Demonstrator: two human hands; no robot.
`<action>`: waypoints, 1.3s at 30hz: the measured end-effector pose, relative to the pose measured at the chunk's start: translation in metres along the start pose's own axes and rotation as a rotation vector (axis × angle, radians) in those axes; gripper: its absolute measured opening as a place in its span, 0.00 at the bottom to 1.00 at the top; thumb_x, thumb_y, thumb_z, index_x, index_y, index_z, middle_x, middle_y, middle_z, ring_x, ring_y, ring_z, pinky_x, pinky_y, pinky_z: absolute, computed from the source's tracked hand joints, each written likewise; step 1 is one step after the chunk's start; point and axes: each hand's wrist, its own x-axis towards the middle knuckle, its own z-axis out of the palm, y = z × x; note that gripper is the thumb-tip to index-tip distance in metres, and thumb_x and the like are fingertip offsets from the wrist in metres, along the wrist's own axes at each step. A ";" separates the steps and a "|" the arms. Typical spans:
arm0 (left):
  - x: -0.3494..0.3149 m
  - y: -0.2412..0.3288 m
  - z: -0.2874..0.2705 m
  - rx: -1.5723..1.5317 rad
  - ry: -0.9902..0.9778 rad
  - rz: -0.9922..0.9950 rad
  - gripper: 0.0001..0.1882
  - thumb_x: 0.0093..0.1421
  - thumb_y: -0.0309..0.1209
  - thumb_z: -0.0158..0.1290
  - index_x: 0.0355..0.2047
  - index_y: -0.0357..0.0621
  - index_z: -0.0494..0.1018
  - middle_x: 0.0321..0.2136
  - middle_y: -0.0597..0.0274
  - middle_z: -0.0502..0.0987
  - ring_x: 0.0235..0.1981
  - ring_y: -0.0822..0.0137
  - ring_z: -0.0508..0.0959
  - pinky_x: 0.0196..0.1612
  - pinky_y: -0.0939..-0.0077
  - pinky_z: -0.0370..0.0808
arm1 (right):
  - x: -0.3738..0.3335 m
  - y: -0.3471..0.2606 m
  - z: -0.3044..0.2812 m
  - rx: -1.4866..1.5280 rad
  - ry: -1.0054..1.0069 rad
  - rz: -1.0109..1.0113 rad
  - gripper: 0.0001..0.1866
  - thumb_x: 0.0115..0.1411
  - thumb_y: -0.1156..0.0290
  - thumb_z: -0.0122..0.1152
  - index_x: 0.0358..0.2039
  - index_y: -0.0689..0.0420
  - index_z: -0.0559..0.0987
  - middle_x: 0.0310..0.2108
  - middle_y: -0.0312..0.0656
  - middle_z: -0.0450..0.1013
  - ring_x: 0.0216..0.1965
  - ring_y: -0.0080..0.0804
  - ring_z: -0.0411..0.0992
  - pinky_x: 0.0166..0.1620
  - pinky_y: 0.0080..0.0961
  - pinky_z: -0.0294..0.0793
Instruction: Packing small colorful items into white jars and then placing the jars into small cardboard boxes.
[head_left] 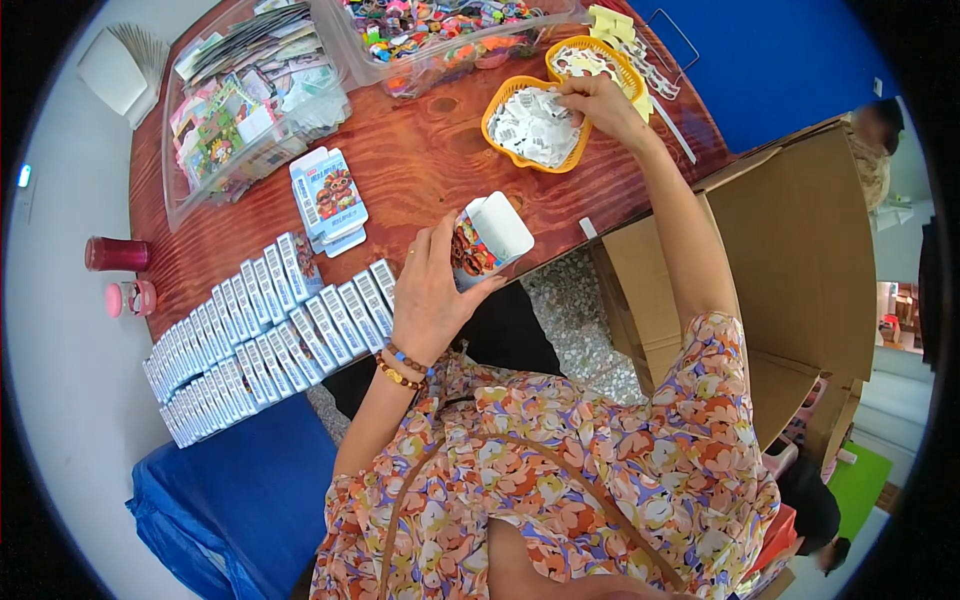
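Observation:
My left hand (430,300) grips a small printed carton (474,252) near the table's front edge. The carton's white top flap stands open. My right hand (603,105) reaches over the right rim of a yellow basket (574,160) heaped with small white packets (535,125). Its fingers are pinched together at the pile; what they hold, if anything, is too small to make out. Just behind is a second yellow basket (634,82) with white pieces in it. A flattened-looking carton (335,200) with open flaps lies left of my left hand.
Two long rows of cartons (260,350) line the table's front left edge. Clear bins hold flat printed packets (235,130) and colourful small figures (430,30) at the back. A large cardboard box (790,230) stands to the right. A red jar (117,254) is at left.

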 end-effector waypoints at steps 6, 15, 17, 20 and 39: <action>0.008 -0.005 0.007 0.063 0.022 -0.034 0.47 0.45 0.42 0.71 0.61 0.37 0.62 0.47 0.46 0.71 0.48 0.45 0.75 0.47 0.57 0.76 | -0.011 -0.015 0.002 0.165 -0.043 -0.003 0.08 0.63 0.68 0.62 0.35 0.60 0.83 0.21 0.30 0.74 0.22 0.13 0.69 0.26 0.16 0.66; 0.027 0.000 0.007 0.162 0.162 -0.085 0.41 0.45 0.41 0.72 0.56 0.42 0.65 0.42 0.51 0.71 0.44 0.48 0.76 0.42 0.57 0.77 | -0.088 -0.137 0.033 0.087 -0.256 -0.141 0.08 0.63 0.72 0.62 0.39 0.62 0.83 0.24 0.31 0.77 0.24 0.15 0.72 0.25 0.16 0.67; 0.027 0.000 0.011 0.163 0.148 -0.089 0.41 0.44 0.41 0.72 0.56 0.42 0.65 0.42 0.51 0.71 0.44 0.48 0.76 0.42 0.57 0.77 | -0.096 -0.142 0.042 -0.019 -0.243 -0.187 0.09 0.63 0.72 0.63 0.41 0.63 0.83 0.24 0.34 0.78 0.24 0.16 0.72 0.27 0.18 0.69; 0.031 0.002 0.011 0.150 0.123 -0.109 0.41 0.44 0.42 0.72 0.56 0.41 0.65 0.42 0.51 0.72 0.44 0.48 0.76 0.42 0.57 0.77 | -0.101 -0.134 0.053 -0.322 -0.101 -0.435 0.12 0.62 0.70 0.64 0.43 0.62 0.83 0.24 0.40 0.79 0.24 0.18 0.73 0.28 0.23 0.73; 0.013 0.002 0.002 0.036 0.101 -0.044 0.44 0.46 0.41 0.71 0.59 0.35 0.64 0.45 0.46 0.72 0.46 0.46 0.76 0.47 0.58 0.76 | 0.076 0.073 -0.058 -0.210 0.175 0.264 0.14 0.51 0.64 0.73 0.30 0.63 0.81 0.21 0.40 0.77 0.21 0.26 0.75 0.26 0.26 0.74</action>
